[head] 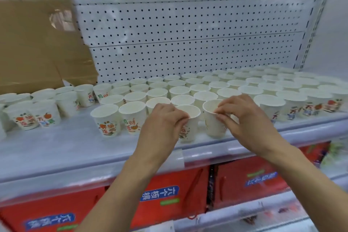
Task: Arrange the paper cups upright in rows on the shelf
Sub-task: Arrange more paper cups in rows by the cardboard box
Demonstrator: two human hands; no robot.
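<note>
Where I see rows: right, far paper cups (pixel 250 88).
Unsorted: left cluster (pixel 45 111).
Left hand (pixel 160 122): grips near cup (pixel 190 130).
Right hand (pixel 244 118): pinches neighbouring cup (pixel 211 126).

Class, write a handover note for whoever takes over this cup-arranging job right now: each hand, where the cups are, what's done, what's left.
Left hand pinches the rim of one front cup; right hand pinches the rim of the neighbouring cup. Both stand upright near the front edge of the shelf.
Done: upright rows fill the middle and right.
Left: align the loose cups at far left.
</note>
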